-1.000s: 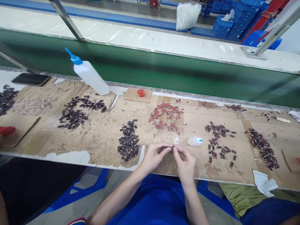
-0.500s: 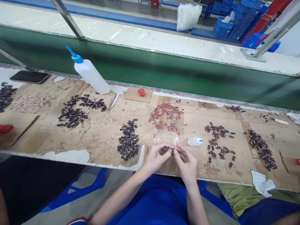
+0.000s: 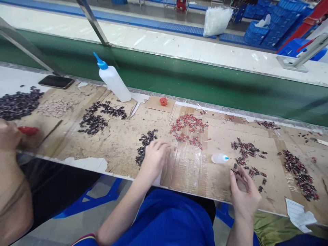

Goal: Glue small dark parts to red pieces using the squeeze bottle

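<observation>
My left hand [image 3: 156, 155] is over the right edge of a pile of small black parts [image 3: 145, 145], its fingers curved forward, slightly blurred and loosely apart. Nothing shows in that hand, though its underside is hidden. My right hand [image 3: 244, 193] rests at the near left edge of a group of small red-and-black pieces [image 3: 246, 150]. Its thumb and forefinger stand a little apart, with dark pieces visible at the tips. Between the hands lies a small white bottle [image 3: 219, 158] with a blue needle tip. Behind it spreads a heap of small red parts [image 3: 189, 123].
A large white squeeze bottle [image 3: 115, 83] stands at the back, left of a red cup [image 3: 163, 101] on cardboard. A co-worker's arm [image 3: 12, 191] reaches in at left. More red-and-black pieces [image 3: 299, 174] lie at right, near crumpled paper [image 3: 299, 215]. A phone [image 3: 56, 82] lies back left.
My hands, together at the table's near edge before, have separated: the left went to the black pile, the right to the red-and-black pieces. The view swung left; a co-worker's arm came in.
</observation>
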A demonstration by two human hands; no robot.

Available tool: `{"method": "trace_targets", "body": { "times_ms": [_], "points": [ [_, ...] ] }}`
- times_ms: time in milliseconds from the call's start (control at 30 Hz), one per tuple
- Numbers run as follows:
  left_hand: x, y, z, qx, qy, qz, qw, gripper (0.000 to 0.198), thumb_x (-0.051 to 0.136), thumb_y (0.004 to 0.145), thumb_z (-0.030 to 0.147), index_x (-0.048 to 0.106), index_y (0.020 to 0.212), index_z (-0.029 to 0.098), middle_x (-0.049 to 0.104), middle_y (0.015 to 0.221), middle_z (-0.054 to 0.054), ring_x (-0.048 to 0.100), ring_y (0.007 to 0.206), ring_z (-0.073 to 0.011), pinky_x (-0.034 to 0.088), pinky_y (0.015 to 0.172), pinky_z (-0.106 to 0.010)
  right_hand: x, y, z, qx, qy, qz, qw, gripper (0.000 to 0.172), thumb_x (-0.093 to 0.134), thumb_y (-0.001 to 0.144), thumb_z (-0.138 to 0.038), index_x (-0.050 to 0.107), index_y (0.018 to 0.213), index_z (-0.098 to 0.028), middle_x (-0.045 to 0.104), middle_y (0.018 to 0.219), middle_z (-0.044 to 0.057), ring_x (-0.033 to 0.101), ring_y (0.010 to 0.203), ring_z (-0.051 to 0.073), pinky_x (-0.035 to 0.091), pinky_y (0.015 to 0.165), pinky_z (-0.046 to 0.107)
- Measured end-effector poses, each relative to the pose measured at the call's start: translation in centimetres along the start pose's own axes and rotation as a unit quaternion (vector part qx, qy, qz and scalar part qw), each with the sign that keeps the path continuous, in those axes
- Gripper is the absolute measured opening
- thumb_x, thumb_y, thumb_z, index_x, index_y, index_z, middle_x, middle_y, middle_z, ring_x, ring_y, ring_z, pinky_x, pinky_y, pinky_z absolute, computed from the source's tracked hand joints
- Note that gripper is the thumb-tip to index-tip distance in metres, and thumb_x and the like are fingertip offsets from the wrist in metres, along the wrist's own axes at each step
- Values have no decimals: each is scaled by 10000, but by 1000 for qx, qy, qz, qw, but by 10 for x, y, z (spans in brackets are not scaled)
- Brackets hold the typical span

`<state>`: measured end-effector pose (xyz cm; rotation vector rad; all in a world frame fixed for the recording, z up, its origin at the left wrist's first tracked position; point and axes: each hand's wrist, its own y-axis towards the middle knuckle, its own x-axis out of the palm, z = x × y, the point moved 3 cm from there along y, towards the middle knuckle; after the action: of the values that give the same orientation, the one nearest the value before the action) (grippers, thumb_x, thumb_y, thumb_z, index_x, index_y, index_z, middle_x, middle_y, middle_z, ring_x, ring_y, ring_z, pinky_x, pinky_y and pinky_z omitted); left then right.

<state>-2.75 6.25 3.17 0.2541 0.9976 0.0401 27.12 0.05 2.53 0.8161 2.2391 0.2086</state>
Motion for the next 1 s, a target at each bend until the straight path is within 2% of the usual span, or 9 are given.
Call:
{"method": "trace_targets", "body": {
  "times_ms": [133,233,367,433,567,633,733,867,1000],
  "points": [
    [-12,3,-26,-66,155,-59,984,146,557,865,184,703,884,189,693,920,-98,562,923,-305,446,772,-405,18,12,-10,-129,-40,-12,991,559,707,739,-509,643,1154,-139,672,1113,172,582,1081,322,472,935,532],
    [-11,6,-28,-74,176,-92,977,193,517,875,172,705,837,188,687,860,-92,569,858,-296,438,754,-390,35,15,-15,-156,-33,-58,986,464,655,788,-516,645,1090,-164,678,1070,148,500,1171,323,413,984,557],
    [-9,9,-31,-70,176,-82,978,276,433,876,101,694,934,167,671,834,-104,579,853,-292,440,757,-386,47,12,-17,-87,39,-116,989,314,639,813,-437,592,1011,-198,650,1164,127,432,1282,295,346,1048,545],
    [-10,10,-34,-65,139,-69,986,294,420,880,103,693,971,160,665,838,-105,588,853,-281,452,763,-379,48,9,-16,-16,115,-136,984,312,671,785,-401,537,990,-208,654,1163,123,486,1257,275,359,1045,523],
    [-3,9,-21,-12,-94,-56,994,270,445,910,163,712,944,190,682,889,-74,628,849,-217,492,775,-329,50,-2,-13,125,258,-136,948,372,757,686,-394,519,905,-211,711,925,72,675,879,228,513,813,403],
    [7,6,-3,20,-225,-65,972,229,494,912,186,722,898,200,700,878,-56,649,836,-186,506,778,-298,50,-5,-15,147,292,-112,938,372,785,638,-394,568,867,-196,693,796,32,653,703,188,510,670,328],
    [29,-3,24,17,-322,-48,945,164,564,898,209,721,856,196,713,860,-50,657,838,-178,516,797,-299,50,-9,-19,166,352,-64,919,351,784,615,-386,638,853,-172,665,750,17,593,614,151,452,568,274],
    [52,-13,37,51,-293,-36,954,186,548,912,211,727,862,207,708,846,-51,632,791,-174,525,734,-306,55,-13,-22,208,411,-37,887,286,770,610,-369,649,765,-162,664,732,35,553,575,137,387,503,252],
    [53,-16,26,73,-194,-6,978,128,617,867,186,733,863,240,728,859,-43,595,937,-229,494,883,-422,58,-17,-22,212,382,-19,899,297,712,670,-451,615,678,-171,625,619,18,521,509,128,363,449,240]
  ]
}}
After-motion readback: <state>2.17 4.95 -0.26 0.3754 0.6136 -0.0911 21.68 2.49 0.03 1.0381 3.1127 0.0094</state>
